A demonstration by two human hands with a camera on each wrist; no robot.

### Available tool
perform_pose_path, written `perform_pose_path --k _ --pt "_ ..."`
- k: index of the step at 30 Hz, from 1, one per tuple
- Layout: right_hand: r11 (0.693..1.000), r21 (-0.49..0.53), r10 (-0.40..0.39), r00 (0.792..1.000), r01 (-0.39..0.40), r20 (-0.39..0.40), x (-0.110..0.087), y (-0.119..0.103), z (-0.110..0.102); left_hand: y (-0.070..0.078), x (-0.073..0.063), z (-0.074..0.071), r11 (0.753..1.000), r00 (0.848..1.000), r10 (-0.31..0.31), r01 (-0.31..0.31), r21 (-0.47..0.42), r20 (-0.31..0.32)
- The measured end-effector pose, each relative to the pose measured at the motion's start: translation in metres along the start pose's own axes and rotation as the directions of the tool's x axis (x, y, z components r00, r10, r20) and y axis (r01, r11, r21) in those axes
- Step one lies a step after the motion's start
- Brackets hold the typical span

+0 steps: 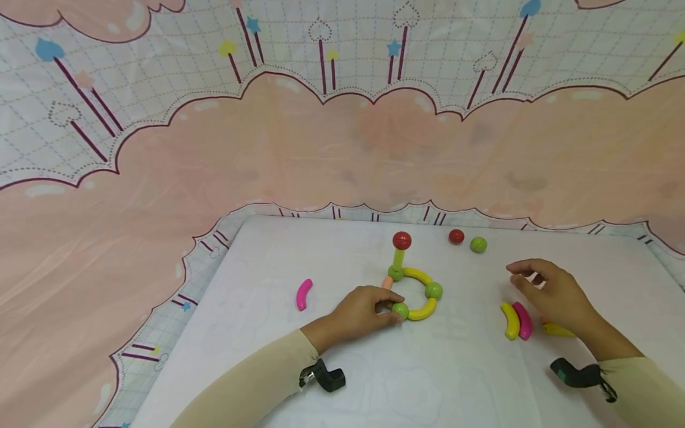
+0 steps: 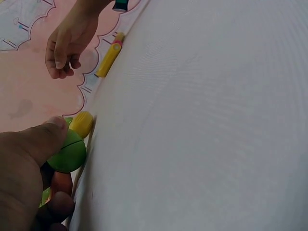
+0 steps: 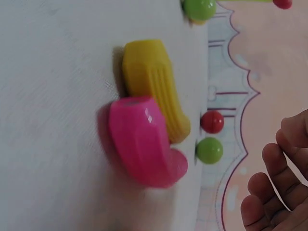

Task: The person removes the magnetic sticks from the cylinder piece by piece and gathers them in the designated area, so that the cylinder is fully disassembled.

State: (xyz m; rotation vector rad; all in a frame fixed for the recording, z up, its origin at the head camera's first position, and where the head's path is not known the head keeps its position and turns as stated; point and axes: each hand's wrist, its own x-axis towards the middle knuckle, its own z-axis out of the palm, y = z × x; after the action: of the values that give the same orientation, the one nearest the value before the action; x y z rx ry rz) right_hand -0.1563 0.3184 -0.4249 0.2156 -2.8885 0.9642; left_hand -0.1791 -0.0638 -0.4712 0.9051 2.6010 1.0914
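My left hand (image 1: 366, 312) pinches a green ball (image 1: 400, 310) at the near-left of a ring of toy pieces. In the left wrist view the thumb lies on that green ball (image 2: 67, 153). The ring also has yellow curved pieces (image 1: 423, 310), other green balls (image 1: 434, 290) and an orange piece (image 1: 387, 283), partly hidden by the fingers. From its far side a light-green stick (image 1: 398, 258) leads to a red ball (image 1: 402, 240). My right hand (image 1: 556, 291) holds nothing, its fingers loosely bent above the table, near a yellow curved piece (image 1: 511, 321) and a pink curved piece (image 1: 522, 321).
A separate pink curved piece (image 1: 304, 294) lies left of the ring. Toward the back of the white table (image 1: 332, 244) are a loose red ball (image 1: 456, 236) and a loose green ball (image 1: 478, 244). Another yellow piece (image 1: 559, 330) is partly hidden under the right hand.
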Motion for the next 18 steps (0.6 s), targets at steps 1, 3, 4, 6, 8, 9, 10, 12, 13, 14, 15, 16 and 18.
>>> perform_pose_path --k 1,3,4,6,8,9,10,12,13,14,15,16,18 --pt "1.0 -0.003 -0.01 1.0 0.01 0.002 0.002 -0.002 0.001 -0.001 0.0 0.0 1.0 1.0 0.007 -0.007 0.002 0.0" --pt "1.0 -0.005 -0.024 1.0 0.024 0.011 0.005 -0.007 0.002 -0.002 0.0 0.0 1.0 1.0 0.023 -0.023 0.004 -0.004" --pt "0.999 -0.011 -0.032 0.999 0.032 0.013 0.006 -0.009 0.003 -0.003 0.0 0.0 0.999 0.999 0.032 -0.032 0.003 -0.008" --pt "0.999 -0.012 -0.047 0.999 0.047 0.019 0.01 -0.013 0.005 -0.005 0.0 -0.001 0.999 0.998 0.051 -0.051 -0.005 -0.023" --pt "0.998 -0.006 -0.058 0.998 0.059 0.028 0.013 -0.019 0.007 -0.007 -0.001 -0.002 0.997 0.996 0.072 -0.073 -0.022 -0.043" --pt "0.998 -0.005 -0.067 0.997 0.067 0.03 0.014 -0.021 0.008 -0.008 -0.001 -0.003 0.996 0.995 0.082 -0.084 -0.029 -0.055" --pt "0.997 -0.001 -0.075 0.997 0.075 0.033 0.015 -0.024 0.008 -0.009 -0.001 -0.003 0.995 0.994 0.091 -0.094 -0.038 -0.068" --pt "0.996 0.005 -0.091 0.995 0.091 0.037 0.018 -0.028 0.01 -0.011 -0.002 -0.004 0.993 0.991 0.104 -0.108 -0.048 -0.09" --pt "0.995 0.009 -0.097 0.995 0.096 0.04 0.02 -0.031 0.011 -0.012 -0.002 -0.005 0.993 0.989 0.107 -0.112 -0.047 -0.102" --pt "0.995 0.016 -0.101 0.994 0.1 0.044 0.021 -0.033 0.012 -0.013 -0.002 -0.005 0.993 0.988 0.108 -0.114 -0.045 -0.113" --pt "0.994 0.021 -0.104 0.993 0.103 0.046 0.023 -0.035 0.014 -0.013 -0.002 -0.006 0.993 0.987 0.104 -0.11 -0.044 -0.123" --pt "0.994 0.027 -0.107 0.993 0.106 0.05 0.024 -0.037 0.015 -0.014 -0.002 -0.006 0.994 0.986 0.096 -0.103 -0.046 -0.134" --pt "0.993 0.038 -0.112 0.992 0.111 0.053 0.028 -0.041 0.018 -0.013 -0.001 -0.008 0.996 0.986 0.071 -0.079 -0.049 -0.152"
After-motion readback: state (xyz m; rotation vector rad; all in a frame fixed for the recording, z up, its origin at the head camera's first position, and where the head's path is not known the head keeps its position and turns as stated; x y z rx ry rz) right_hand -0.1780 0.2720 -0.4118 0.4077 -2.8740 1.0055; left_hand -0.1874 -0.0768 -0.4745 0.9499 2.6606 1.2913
